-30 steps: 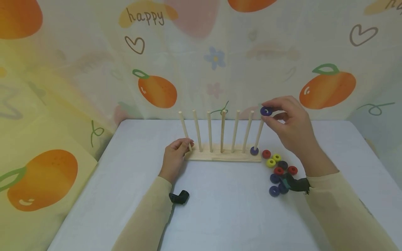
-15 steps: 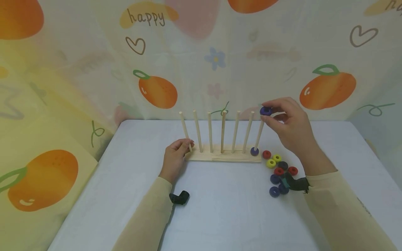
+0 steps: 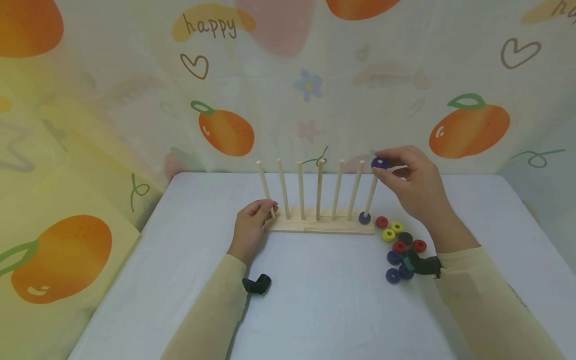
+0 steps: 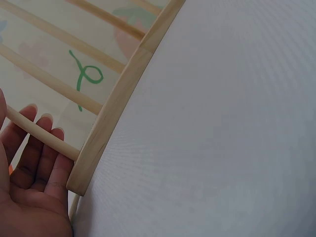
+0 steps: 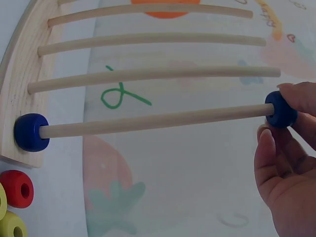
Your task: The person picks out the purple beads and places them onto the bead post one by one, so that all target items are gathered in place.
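Note:
A wooden peg rack [image 3: 288, 225] with a row of upright pegs stands on the table. My left hand [image 3: 253, 227] grips the leftmost peg [image 4: 47, 136] low down, near the end of the base. With thumb and fingers, my right hand [image 3: 414, 182] pinches a blue bead [image 5: 281, 109] at the top of the rightmost peg [image 5: 158, 121]. In the right wrist view the peg's tip enters the bead's hole. Another blue bead [image 5: 32, 132] sits at the foot of that same peg. The other pegs carry no beads.
Right of the rack lie loose beads: red [image 3: 381, 222], yellow [image 3: 388, 235], black [image 3: 405, 238] and several blue ones [image 3: 393, 276], partly under the right wrist's camera strap [image 3: 423, 263]. A white cloth covers the table [image 3: 315, 300]. Behind it hangs a fruit-print curtain [image 3: 270, 75].
The right hand has come down slightly, and the blue bead has tipped flatter and settled over the rightmost peg's tip. The left hand keeps its grip in place.

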### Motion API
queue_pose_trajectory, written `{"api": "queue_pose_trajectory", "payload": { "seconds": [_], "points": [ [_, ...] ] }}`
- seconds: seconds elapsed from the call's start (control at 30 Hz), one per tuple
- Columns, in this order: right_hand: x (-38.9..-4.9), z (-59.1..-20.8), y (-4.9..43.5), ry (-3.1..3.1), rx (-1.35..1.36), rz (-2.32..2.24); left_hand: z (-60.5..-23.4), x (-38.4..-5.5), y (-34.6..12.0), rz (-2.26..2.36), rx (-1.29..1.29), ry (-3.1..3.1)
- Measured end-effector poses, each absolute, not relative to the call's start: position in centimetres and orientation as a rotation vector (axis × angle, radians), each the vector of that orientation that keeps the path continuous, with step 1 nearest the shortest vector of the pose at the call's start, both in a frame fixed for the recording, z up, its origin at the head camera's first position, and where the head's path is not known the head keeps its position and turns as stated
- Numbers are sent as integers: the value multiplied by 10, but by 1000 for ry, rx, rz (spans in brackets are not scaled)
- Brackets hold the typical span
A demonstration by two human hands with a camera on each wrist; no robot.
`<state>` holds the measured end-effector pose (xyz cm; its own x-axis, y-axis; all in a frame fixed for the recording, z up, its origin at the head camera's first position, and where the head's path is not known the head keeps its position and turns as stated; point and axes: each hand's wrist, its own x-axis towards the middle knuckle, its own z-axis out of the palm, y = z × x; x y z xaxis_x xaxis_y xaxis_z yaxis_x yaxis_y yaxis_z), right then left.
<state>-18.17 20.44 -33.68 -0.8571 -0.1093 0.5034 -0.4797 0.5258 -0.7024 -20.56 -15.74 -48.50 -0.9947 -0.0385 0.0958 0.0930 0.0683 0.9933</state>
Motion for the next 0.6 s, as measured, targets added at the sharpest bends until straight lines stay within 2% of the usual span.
{"api": "queue_pose_trajectory", "payload": {
  "seconds": [0.6],
  "points": [
    [-183, -356, 205, -2446, 427, 1262, -487, -207, -158, -2070, -76, -2224]
  ]
}}
